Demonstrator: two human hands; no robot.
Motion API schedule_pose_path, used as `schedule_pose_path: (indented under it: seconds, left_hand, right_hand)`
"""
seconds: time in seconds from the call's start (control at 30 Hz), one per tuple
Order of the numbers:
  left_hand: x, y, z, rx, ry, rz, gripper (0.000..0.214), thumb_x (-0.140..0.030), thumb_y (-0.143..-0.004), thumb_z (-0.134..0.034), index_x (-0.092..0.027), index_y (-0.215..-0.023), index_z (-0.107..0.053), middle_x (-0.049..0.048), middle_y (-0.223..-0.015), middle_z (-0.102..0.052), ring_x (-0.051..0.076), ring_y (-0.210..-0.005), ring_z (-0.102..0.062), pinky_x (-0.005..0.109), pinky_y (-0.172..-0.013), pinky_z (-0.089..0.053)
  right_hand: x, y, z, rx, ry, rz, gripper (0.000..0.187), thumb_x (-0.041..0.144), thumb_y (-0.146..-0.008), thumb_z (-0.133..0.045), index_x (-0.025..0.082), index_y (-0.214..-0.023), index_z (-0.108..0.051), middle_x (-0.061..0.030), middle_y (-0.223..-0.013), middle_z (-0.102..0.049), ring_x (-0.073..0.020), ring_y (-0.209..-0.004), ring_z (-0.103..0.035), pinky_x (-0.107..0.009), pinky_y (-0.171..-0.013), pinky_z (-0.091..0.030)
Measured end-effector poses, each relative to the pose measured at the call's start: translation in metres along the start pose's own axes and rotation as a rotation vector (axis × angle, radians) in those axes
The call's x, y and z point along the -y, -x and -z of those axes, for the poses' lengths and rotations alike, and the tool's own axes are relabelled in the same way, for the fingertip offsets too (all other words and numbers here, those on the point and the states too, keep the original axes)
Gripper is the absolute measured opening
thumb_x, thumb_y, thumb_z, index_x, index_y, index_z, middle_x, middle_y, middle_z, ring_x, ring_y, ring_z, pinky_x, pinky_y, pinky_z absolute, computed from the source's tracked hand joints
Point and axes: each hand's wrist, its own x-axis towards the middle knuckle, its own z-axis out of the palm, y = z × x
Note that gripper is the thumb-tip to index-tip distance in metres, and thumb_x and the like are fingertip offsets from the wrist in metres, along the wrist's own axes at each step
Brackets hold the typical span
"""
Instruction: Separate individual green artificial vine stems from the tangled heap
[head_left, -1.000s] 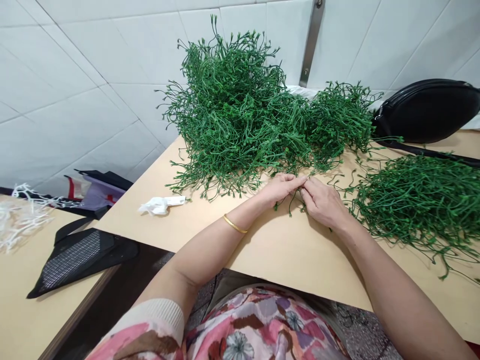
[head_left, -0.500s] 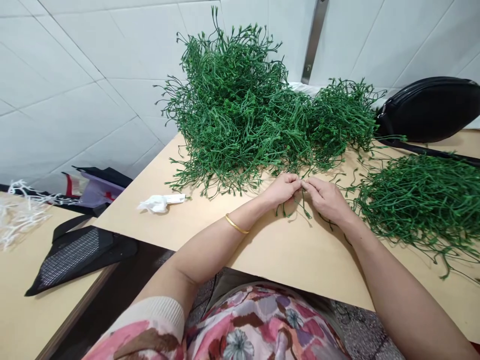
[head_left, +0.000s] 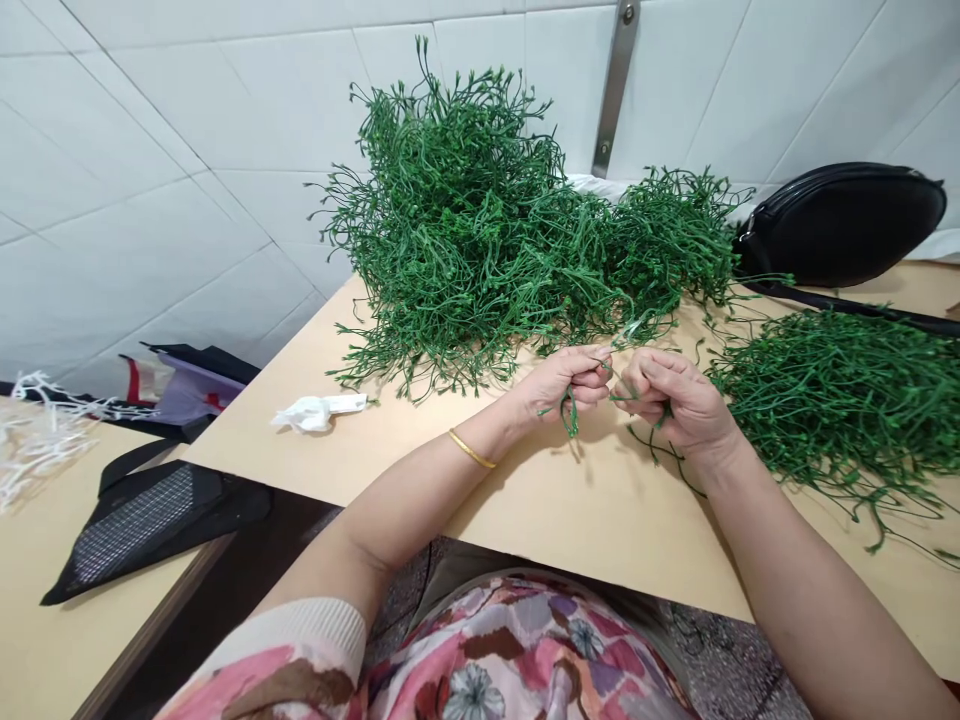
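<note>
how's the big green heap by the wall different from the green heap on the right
The heap by the wall is piled high and bushy, its strands curling up and out every way; the heap on the right lies low and flat, strands running mostly one way. The wall heap sits beyond the left hand; the right heap lies beside the right hand, partly cut off by the frame. Both are the same thin green sprigs on the tan table.

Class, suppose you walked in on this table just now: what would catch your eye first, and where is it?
The tall green sprig heap at the table's far middle stands out first, with a flatter green pile to its right. In front, the left hand and right hand each pinch thin green sprigs. A black bag lies far right by the wall.
</note>
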Motion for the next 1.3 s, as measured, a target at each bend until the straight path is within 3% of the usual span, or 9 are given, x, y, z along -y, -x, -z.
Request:
schedule_pose_path:
  seconds: [0.07, 0.17, 0.3, 0.4, 0.57, 0.7, 0.87, 1.1, 1.3]
  left_hand:
    - [0.000, -0.002, 0.004, -0.074, 0.003, -0.040, 0.028, -0.022, -0.079, -0.053, -0.017, -0.060, -0.033, -0.0093, -0.049, -0.017, 0.001, -0.036, -0.017, 0.013, -0.035, -0.012]
    - [0.001, -0.007, 0.012, -0.267, -0.058, -0.133, 0.023, -0.023, -0.079, -0.053, -0.017, -0.064, -0.037, -0.0085, -0.048, -0.025, 0.002, -0.037, -0.023, 0.013, -0.035, -0.016]
    - [0.004, -0.010, 0.015, -0.429, -0.289, -0.263, 0.026, -0.027, -0.080, -0.055, -0.016, -0.062, -0.039, -0.0057, -0.050, -0.037, 0.003, -0.040, -0.034, 0.014, -0.038, -0.023]
    - [0.009, -0.010, 0.013, -0.468, -0.422, -0.300, 0.024, -0.025, -0.080, -0.055, -0.016, -0.062, -0.042, -0.0051, -0.050, -0.041, 0.003, -0.041, -0.037, 0.015, -0.040, -0.026]
    - [0.013, -0.011, 0.010, -0.424, -0.428, -0.318, 0.024, -0.024, -0.081, -0.054, -0.016, -0.062, -0.042, -0.0056, -0.048, -0.043, 0.004, -0.041, -0.039, 0.017, -0.044, -0.030]
    - [0.013, -0.011, 0.011, -0.346, -0.415, -0.329, 0.020, -0.024, -0.079, -0.055, -0.015, -0.064, -0.046, -0.0054, -0.051, -0.045, 0.004, -0.042, -0.041, 0.017, -0.045, -0.031]
    - [0.014, -0.011, 0.012, -0.294, -0.432, -0.331, 0.021, -0.025, -0.078, -0.057, -0.014, -0.064, -0.047, -0.0050, -0.055, -0.048, 0.004, -0.046, -0.045, 0.018, -0.050, -0.035]
    - [0.016, -0.011, 0.005, -0.360, -0.482, -0.298, 0.022, -0.022, -0.081, -0.052, -0.014, -0.062, -0.046, -0.0049, -0.052, -0.047, 0.003, -0.044, -0.040, 0.017, -0.047, -0.030]
    - [0.017, -0.011, 0.006, -0.386, -0.467, -0.196, 0.022, -0.024, -0.074, -0.062, -0.015, -0.064, -0.045, -0.0078, -0.048, -0.040, 0.002, -0.039, -0.029, 0.017, -0.040, -0.019]
  right_hand:
    - [0.002, -0.002, 0.001, -0.064, 0.004, 0.030, 0.040, 0.055, -0.071, -0.062, 0.020, -0.059, -0.047, 0.0081, -0.047, -0.023, -0.0054, -0.042, -0.019, -0.024, -0.042, -0.016]
    - [0.000, -0.009, 0.012, -0.309, -0.003, 0.064, 0.039, 0.055, -0.069, -0.064, 0.020, -0.060, -0.048, 0.0090, -0.046, -0.020, -0.0050, -0.042, -0.016, -0.023, -0.041, -0.015]
    - [-0.007, -0.015, 0.025, -0.485, 0.001, 0.048, 0.040, 0.051, -0.063, -0.071, 0.021, -0.059, -0.046, 0.0075, -0.048, -0.029, -0.0051, -0.042, -0.021, -0.022, -0.039, -0.016]
    - [-0.013, -0.015, 0.021, -0.470, 0.105, 0.001, 0.037, 0.053, -0.064, -0.069, 0.020, -0.064, -0.053, 0.0042, -0.053, -0.042, -0.0060, -0.044, -0.030, -0.023, -0.039, -0.019]
    - [-0.014, -0.013, 0.001, -0.278, 0.376, 0.009, 0.038, 0.055, -0.069, -0.063, 0.018, -0.066, -0.060, 0.0045, -0.052, -0.040, -0.0077, -0.049, -0.031, -0.024, -0.046, -0.025]
    - [-0.013, -0.012, -0.004, -0.136, 0.417, -0.017, 0.032, 0.048, -0.067, -0.066, 0.017, -0.063, -0.057, 0.0042, -0.057, -0.045, -0.0080, -0.055, -0.035, -0.024, -0.052, -0.028]
    - [-0.020, -0.013, 0.000, -0.198, 0.327, -0.127, 0.025, 0.036, -0.061, -0.066, 0.018, -0.063, -0.048, 0.0060, -0.056, -0.043, -0.0070, -0.051, -0.034, -0.023, -0.048, -0.026]
    - [-0.026, -0.015, 0.001, -0.289, 0.285, -0.175, 0.022, 0.029, -0.062, -0.061, 0.019, -0.077, -0.049, 0.0044, -0.059, -0.052, -0.0090, -0.051, -0.041, -0.023, -0.049, -0.031]
    - [-0.031, -0.015, 0.008, -0.222, 0.608, -0.054, 0.013, 0.031, -0.071, -0.052, 0.018, -0.072, -0.055, 0.0029, -0.058, -0.047, -0.0109, -0.054, -0.040, -0.024, -0.051, -0.032]
